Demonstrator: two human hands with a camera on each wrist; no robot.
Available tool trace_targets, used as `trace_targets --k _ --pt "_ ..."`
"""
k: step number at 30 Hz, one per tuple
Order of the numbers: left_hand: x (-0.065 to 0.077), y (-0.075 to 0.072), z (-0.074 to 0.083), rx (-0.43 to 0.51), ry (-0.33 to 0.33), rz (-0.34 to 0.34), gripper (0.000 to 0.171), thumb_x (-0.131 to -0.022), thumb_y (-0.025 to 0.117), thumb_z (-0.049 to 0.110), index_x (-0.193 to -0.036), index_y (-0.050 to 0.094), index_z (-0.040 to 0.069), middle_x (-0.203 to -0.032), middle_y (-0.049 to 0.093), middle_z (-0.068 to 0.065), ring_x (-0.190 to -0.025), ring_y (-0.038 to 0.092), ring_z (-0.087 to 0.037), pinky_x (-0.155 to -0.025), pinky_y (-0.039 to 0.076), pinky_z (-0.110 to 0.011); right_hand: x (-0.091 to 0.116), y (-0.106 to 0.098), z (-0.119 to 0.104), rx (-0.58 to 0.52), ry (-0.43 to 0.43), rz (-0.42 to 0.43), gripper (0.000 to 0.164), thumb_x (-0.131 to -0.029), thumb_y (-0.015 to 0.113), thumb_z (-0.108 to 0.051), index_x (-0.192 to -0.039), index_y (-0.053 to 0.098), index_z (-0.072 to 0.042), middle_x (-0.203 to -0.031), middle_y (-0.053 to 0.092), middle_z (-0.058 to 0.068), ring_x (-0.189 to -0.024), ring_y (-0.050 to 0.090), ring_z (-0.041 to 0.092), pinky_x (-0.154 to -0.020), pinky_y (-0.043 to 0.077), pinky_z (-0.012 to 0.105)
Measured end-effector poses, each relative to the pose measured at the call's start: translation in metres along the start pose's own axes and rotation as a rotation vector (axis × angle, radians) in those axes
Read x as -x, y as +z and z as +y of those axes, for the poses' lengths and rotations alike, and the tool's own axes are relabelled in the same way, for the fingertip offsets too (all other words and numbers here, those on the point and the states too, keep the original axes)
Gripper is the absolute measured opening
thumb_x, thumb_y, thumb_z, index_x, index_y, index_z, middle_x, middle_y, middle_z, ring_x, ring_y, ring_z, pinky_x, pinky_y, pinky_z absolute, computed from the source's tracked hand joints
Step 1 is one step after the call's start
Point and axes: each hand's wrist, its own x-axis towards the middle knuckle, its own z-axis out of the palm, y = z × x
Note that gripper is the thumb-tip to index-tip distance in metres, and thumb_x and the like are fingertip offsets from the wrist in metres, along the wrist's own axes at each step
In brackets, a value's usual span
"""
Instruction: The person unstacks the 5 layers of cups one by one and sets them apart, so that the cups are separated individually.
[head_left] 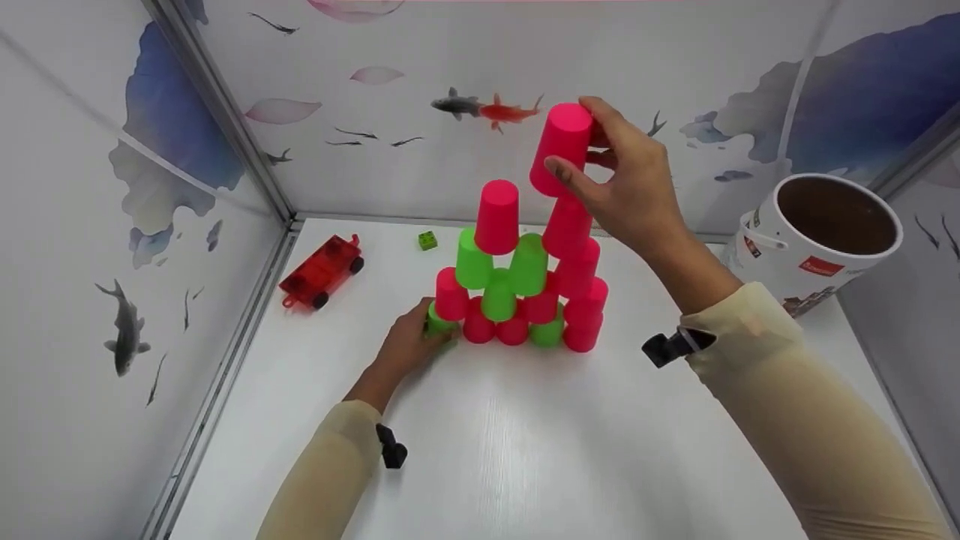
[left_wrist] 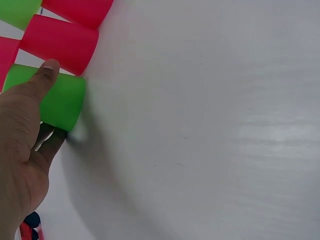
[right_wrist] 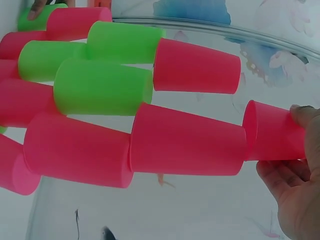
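Pink and green plastic cups, upside down, form a stacked wall on the white table. At the wall's right side, my right hand [head_left: 637, 180] grips a pink cup [head_left: 564, 139] between thumb and fingers. Its rim meets the top of the pink cup [right_wrist: 187, 142] below in the right wrist view; whether it bears weight I cannot tell. My left hand [left_wrist: 22, 145] holds the green cup [left_wrist: 65, 105] at the bottom left corner, thumb on one side and fingers on the other. Another pink cup [head_left: 498, 217] stands on two green cups, left of the tall column.
A red toy wagon [head_left: 322, 271] with black wheels sits at the back left. Near the back edge lies a small green toy brick [head_left: 427, 240]. A large white printed bucket [head_left: 814, 255] stands at the right. Printed panels [head_left: 360, 165] enclose the table.
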Motion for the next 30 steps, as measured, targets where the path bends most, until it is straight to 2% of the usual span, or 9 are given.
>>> trace_targets --k 4,10,15,19,26,30 --pt "0.002 0.001 0.0 -0.006 -0.004 0.001 0.061 -0.099 0.085 0.036 -0.151 0.055 0.027 -0.142 0.07 0.0 -0.134 0.062 -0.025 -0.122 0.051 -0.052 0.007 -0.014 0.008 0.043 0.015 0.039 0.074 -0.1 0.084 -0.031 -0.162 0.051 -0.005 -0.144 0.072 0.012 -0.129 0.073 0.025 -0.107 0.064 0.045" --pt "0.001 0.002 0.001 -0.007 -0.005 -0.003 0.064 -0.099 0.084 0.038 -0.153 0.052 0.028 -0.144 0.069 0.0 -0.137 0.063 -0.026 -0.124 0.05 -0.053 0.022 -0.041 0.024 0.066 0.117 0.091 0.071 -0.099 0.085 -0.03 -0.161 0.055 -0.015 -0.146 0.072 0.006 -0.132 0.071 0.025 -0.107 0.06 0.024" --pt "-0.001 0.002 -0.001 -0.035 0.017 0.007 0.072 -0.099 0.085 0.036 -0.159 0.045 0.031 -0.151 0.067 -0.001 -0.144 0.061 -0.027 -0.126 0.048 -0.053 0.045 -0.06 0.048 0.079 0.193 0.143 0.072 -0.097 0.087 -0.026 -0.161 0.055 -0.017 -0.147 0.071 0.008 -0.132 0.071 0.029 -0.104 0.059 0.018" --pt "-0.002 0.001 -0.002 -0.055 0.033 0.01 0.077 -0.098 0.086 0.035 -0.161 0.042 0.032 -0.154 0.064 -0.003 -0.147 0.058 -0.029 -0.127 0.047 -0.054 0.071 -0.071 0.073 0.097 0.289 0.162 0.075 -0.097 0.087 -0.023 -0.163 0.053 -0.018 -0.15 0.068 0.009 -0.136 0.069 0.033 -0.105 0.058 0.019" --pt "0.0 0.002 -0.002 -0.028 0.026 0.008 0.066 -0.098 0.086 0.035 -0.153 0.05 0.032 -0.147 0.067 0.001 -0.142 0.06 -0.026 -0.124 0.05 -0.054 0.127 -0.072 0.121 0.151 0.434 0.104 0.077 -0.098 0.087 -0.026 -0.165 0.05 -0.015 -0.155 0.065 0.014 -0.141 0.065 0.04 -0.109 0.057 0.027" --pt "0.001 0.001 -0.001 -0.033 0.033 0.009 0.065 -0.098 0.087 0.035 -0.151 0.05 0.03 -0.144 0.068 0.0 -0.139 0.062 -0.026 -0.122 0.052 -0.054 0.165 -0.063 0.147 0.18 0.478 0.053 0.076 -0.097 0.088 -0.023 -0.162 0.05 -0.009 -0.154 0.064 0.018 -0.141 0.065 0.043 -0.11 0.057 0.041"
